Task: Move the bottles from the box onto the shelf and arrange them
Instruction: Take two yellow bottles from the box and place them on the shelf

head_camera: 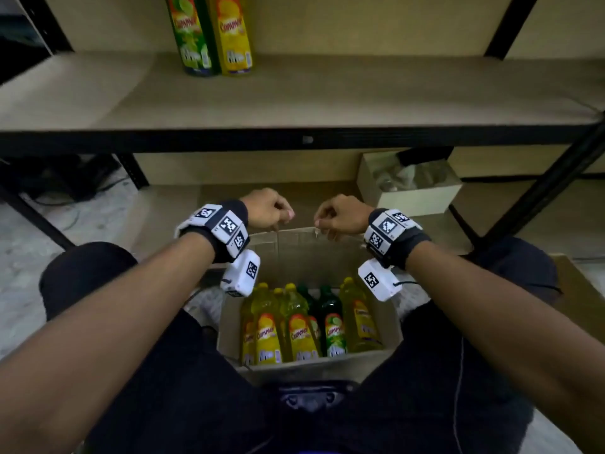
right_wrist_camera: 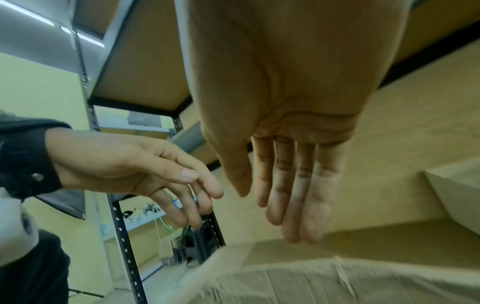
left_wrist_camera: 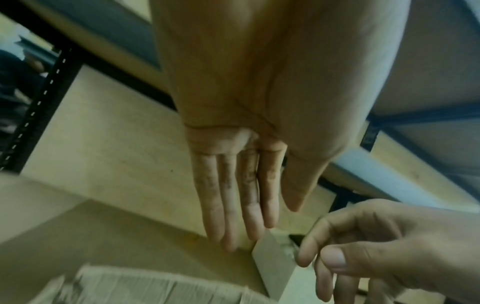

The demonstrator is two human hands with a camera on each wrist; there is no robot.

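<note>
An open cardboard box (head_camera: 311, 368) stands on the floor between my knees, with several yellow and green bottles (head_camera: 304, 322) upright inside. On the shelf board (head_camera: 294, 96) a green bottle (head_camera: 193, 34) and a yellow bottle (head_camera: 234, 34) stand side by side at the back left. My left hand (head_camera: 278, 213) and right hand (head_camera: 327, 217) hover close together over the box's far flap (head_camera: 294, 244). In the wrist views the left fingers (left_wrist_camera: 239, 195) and right fingers (right_wrist_camera: 291, 185) hang straight and hold nothing.
A small pale box (head_camera: 412, 188) with clutter sits under the shelf at the right. A slanted black shelf post (head_camera: 540, 191) runs down the right side, another leg (head_camera: 36, 217) on the left. Dark cables lie on the floor at the far left.
</note>
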